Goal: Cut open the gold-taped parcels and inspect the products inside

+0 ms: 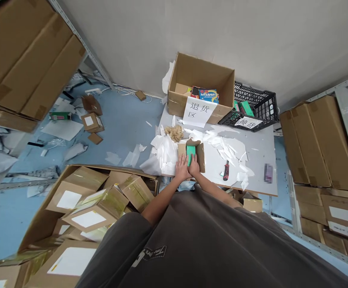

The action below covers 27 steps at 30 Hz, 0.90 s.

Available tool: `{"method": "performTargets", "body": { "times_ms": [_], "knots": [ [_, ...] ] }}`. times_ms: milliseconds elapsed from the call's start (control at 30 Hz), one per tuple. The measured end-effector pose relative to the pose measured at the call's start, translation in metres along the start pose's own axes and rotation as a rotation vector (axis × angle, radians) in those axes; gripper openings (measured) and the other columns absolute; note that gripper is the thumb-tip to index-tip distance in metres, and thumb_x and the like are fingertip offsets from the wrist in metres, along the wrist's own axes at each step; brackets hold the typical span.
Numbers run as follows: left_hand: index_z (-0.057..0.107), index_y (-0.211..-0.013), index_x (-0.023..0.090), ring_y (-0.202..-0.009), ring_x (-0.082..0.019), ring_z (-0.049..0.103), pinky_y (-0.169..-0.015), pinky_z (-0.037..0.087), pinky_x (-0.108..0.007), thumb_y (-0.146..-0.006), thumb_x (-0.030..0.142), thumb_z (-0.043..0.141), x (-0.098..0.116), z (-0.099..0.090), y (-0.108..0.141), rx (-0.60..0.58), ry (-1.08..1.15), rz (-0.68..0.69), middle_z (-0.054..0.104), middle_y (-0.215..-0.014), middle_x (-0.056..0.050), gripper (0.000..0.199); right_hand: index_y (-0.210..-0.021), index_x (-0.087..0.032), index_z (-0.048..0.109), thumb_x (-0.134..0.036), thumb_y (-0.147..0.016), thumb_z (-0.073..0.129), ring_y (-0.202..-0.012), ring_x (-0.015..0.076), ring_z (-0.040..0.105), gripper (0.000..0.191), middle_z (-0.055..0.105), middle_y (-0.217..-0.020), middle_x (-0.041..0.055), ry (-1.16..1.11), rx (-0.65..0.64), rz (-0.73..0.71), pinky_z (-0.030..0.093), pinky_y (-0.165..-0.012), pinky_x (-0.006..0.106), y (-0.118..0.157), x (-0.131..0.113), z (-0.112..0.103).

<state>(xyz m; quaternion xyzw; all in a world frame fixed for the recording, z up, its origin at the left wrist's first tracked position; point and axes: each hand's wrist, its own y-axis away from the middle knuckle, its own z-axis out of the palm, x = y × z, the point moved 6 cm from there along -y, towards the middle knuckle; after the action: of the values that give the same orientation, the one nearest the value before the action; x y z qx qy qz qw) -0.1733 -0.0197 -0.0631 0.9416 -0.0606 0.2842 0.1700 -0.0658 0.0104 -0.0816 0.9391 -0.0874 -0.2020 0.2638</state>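
green box [191, 151], in open carton [201, 157], touching right hand [194, 166]

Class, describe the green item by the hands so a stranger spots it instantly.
On the white table, before the large carton, stands a small open carton. Inside lies the green item; unlike the green items in the black crate, it has both hands close by.

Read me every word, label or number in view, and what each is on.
"退货区": paper sign on the open cardboard box.
"换货": white label on the black plastic crate.
"为什么…": blue book in that box; other characters too small.
"Time", apparently: shirt patch; rest blurred.
Parcel labels, shelf-carton handwriting: unreadable.
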Motion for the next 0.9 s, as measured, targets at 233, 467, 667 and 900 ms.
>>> {"method": "performTargets", "body": {
  "times_ms": [233,467,667,900],
  "knots": [
    [0.009,-0.181,0.019,-0.173,-0.042,0.004,-0.136,0.022,-0.060,-0.069,0.056,0.093,-0.001,0.002,-0.002,-0.009,0.009,-0.044,0.004,-0.187,-0.017,0.144,-0.178,-0.024,0.021,-0.044,-0.103,0.066,-0.130,0.0339,0.072,0.091,0.043,-0.164,0.0244,0.079,-0.048,0.134,0.056,-0.109,0.044,-0.009,-0.015,-0.020],
    [0.007,-0.181,0.020,-0.173,-0.045,0.003,-0.135,0.022,-0.066,-0.067,0.059,0.097,-0.004,-0.015,-0.018,0.055,0.051,-0.127,0.007,-0.186,-0.020,0.150,-0.169,-0.028,0.040,-0.041,-0.088,0.080,-0.127,0.0348,0.071,0.091,0.053,-0.158,0.0155,0.113,0.047,-0.027,0.058,-0.102,0.042,0.010,-0.036,-0.090],
    [0.023,-0.179,0.022,-0.172,-0.049,0.005,-0.133,0.015,-0.075,-0.077,0.050,0.094,0.009,-0.074,-0.037,0.168,0.015,0.108,0.016,-0.185,-0.021,0.127,-0.165,-0.029,0.051,-0.044,-0.079,0.088,-0.124,0.0347,0.071,0.095,0.063,-0.148,0.0119,0.091,0.005,-0.148,0.058,-0.102,0.042,0.009,-0.028,-0.169],
    [0.064,-0.152,0.024,-0.155,-0.035,0.052,-0.129,0.039,-0.055,-0.090,0.012,0.062,0.116,-0.117,-0.052,0.154,-0.037,0.699,0.062,-0.159,-0.015,0.063,-0.154,-0.024,0.066,-0.045,-0.075,0.090,-0.135,0.0390,0.066,0.085,0.070,-0.147,0.0128,-0.085,-0.001,-0.332,0.053,-0.115,0.050,0.040,0.024,-0.227]
  ]
}}
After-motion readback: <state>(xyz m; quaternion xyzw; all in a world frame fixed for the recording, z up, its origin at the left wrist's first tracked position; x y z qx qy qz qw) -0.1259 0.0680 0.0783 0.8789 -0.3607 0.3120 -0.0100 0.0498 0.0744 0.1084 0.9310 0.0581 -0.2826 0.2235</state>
